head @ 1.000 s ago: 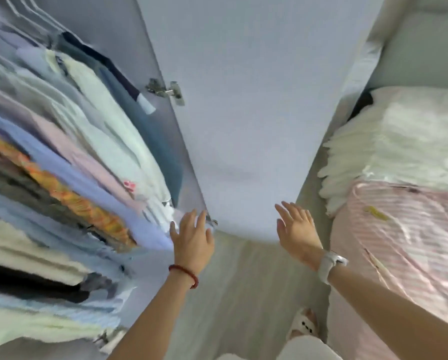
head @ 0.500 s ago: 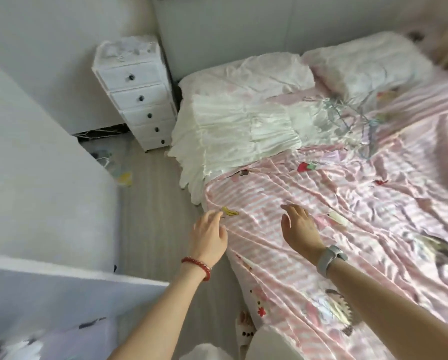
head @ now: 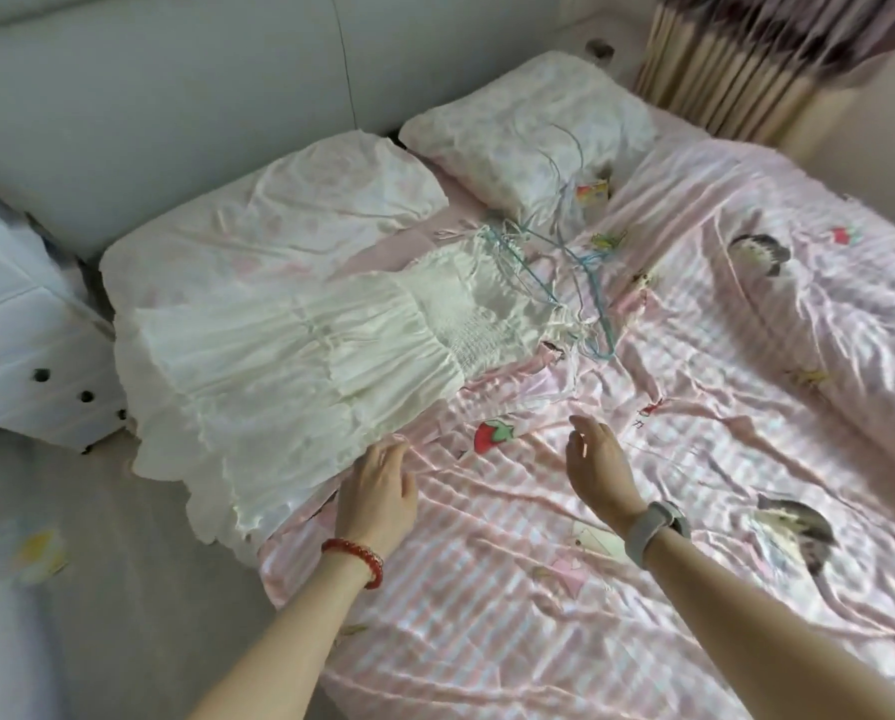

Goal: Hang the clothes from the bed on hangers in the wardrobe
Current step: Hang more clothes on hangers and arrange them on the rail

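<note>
White dress (head: 326, 356) lies flat across the bed (head: 565, 589), hem hanging over the left edge, smocked bodice toward the middle. Wire hangers (head: 565, 267) sit in a loose tangle just beyond the bodice, against the right pillow (head: 518, 142). No legible writing; the pink striped sheet carries strawberry and bird prints only. White drawer chest (head: 24, 350) at far left, drawers closed, contents unseen. Left hand (head: 378, 491), fingers straight and holding nothing, over the sheet just beside the hem. Right hand (head: 598, 467), fingers relaxed, empty, over the sheet. Versus 0.5 s ago: view has swung right, wardrobe door out of frame, both hands further over the bed.
</note>
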`<state>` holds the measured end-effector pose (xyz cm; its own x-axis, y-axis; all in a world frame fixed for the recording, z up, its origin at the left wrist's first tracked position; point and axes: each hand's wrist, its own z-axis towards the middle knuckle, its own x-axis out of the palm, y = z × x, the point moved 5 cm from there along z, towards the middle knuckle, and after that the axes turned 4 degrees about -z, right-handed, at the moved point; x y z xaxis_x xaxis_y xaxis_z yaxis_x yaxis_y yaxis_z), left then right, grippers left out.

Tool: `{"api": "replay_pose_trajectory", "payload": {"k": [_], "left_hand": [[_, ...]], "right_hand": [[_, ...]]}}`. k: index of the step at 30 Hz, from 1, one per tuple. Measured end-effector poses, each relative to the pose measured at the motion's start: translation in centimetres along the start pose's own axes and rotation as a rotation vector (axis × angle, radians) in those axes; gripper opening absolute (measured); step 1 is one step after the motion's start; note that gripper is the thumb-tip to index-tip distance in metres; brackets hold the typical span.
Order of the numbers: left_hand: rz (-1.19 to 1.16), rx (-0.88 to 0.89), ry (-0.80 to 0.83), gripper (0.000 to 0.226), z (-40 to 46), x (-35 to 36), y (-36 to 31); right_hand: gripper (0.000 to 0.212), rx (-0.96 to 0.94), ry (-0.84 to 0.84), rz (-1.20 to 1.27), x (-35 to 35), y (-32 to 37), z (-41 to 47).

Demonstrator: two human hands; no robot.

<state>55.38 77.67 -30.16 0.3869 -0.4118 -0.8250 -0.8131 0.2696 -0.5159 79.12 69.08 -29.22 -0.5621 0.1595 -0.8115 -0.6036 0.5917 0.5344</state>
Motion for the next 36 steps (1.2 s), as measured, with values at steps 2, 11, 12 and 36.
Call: {"api": "replay_pose_trajectory", "payload": {"k": [2,11,12,36], "left_hand": [[0.026,0.009,0.003,0.039,4.9,0.8,0.9],[0.097,0.098,-0.012,0.042,18.4,7.4,3.4],[0.062,0.118,-0.030,0.036,19.0,8.0,3.8],[-0.515,-0.107,-0.454,0.013,14.6,-1.9,5.3]], "right_hand": [[0.032,0.054,-0.049,0.009,0.4,-0.4,5.2],[0.040,0.199,-0.109,-0.059,3.5,-4.9,21.2],[0.042,0.218,-0.121,-0.065,3.7,-5.8,22.5],[0.026,0.407,-0.466,0.788,2.3,-4.7,21.4]]}}
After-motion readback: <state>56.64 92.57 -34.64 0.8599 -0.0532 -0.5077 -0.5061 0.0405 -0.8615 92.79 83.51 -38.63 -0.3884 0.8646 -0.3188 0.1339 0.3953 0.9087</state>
